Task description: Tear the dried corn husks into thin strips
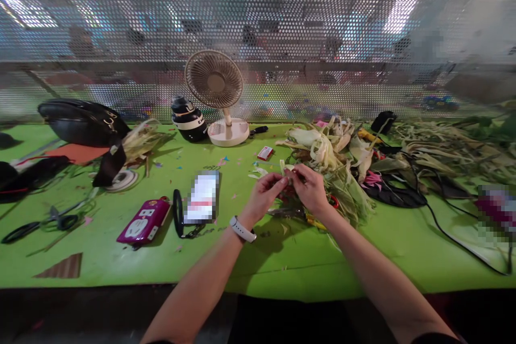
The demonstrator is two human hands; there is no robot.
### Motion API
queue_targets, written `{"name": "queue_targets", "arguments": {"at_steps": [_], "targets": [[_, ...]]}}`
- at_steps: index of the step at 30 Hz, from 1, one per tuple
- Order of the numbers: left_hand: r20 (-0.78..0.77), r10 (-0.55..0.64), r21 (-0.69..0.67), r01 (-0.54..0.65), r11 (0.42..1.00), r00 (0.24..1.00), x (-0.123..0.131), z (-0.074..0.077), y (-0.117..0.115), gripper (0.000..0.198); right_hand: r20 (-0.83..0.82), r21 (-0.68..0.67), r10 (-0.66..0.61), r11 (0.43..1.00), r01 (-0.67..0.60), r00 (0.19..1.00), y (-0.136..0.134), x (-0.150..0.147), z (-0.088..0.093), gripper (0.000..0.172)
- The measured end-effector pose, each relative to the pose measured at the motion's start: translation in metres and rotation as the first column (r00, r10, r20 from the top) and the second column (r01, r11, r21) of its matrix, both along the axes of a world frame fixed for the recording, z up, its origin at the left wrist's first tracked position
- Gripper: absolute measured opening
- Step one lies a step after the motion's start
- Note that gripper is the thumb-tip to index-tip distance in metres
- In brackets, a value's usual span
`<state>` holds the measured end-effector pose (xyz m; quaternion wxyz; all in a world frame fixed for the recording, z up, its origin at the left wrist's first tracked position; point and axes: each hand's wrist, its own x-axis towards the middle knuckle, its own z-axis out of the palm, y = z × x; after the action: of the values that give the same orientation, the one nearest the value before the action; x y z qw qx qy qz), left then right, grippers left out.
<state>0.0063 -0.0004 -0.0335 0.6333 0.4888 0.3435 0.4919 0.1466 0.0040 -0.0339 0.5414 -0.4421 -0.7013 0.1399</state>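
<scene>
A small pale strip of corn husk (283, 165) sticks up between my two hands, which meet at their fingertips over the green table (258, 269). My left hand (264, 196), with a white band on its wrist, pinches the strip from one side. From the other side my right hand (310, 188) pinches it too, partly hiding it. Just beyond and right of my hands lies a heap of corn husks (322, 145). Scissors with dark blades (288, 213) and a yellow-handled tool (316, 222) lie below my right hand.
A fan (216, 83), a black bottle (189, 121) and a small red-and-white box (265, 153) stand or lie beyond my hands. To the left are a phone (202, 197), a purple power bank (145, 220), scissors (60, 219) and a black bag (83, 123). A cable (447, 242) trails at right.
</scene>
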Motion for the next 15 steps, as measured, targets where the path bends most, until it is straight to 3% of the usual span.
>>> {"name": "queue_targets", "arguments": {"at_steps": [7, 15], "targets": [[-0.055, 0.083, -0.043, -0.085, 0.995, 0.995, 0.000, -0.005, 0.006, 0.036, -0.065, -0.031, -0.031, 0.999, 0.029, 0.997, 0.001, 0.000, 0.000, 0.016], [0.090, 0.193, -0.110, -0.183, 0.977, 0.977, -0.002, -0.003, 0.012, 0.034, -0.128, 0.034, 0.009, 0.999, -0.005, 0.992, 0.000, -0.003, -0.007, 0.025]]}}
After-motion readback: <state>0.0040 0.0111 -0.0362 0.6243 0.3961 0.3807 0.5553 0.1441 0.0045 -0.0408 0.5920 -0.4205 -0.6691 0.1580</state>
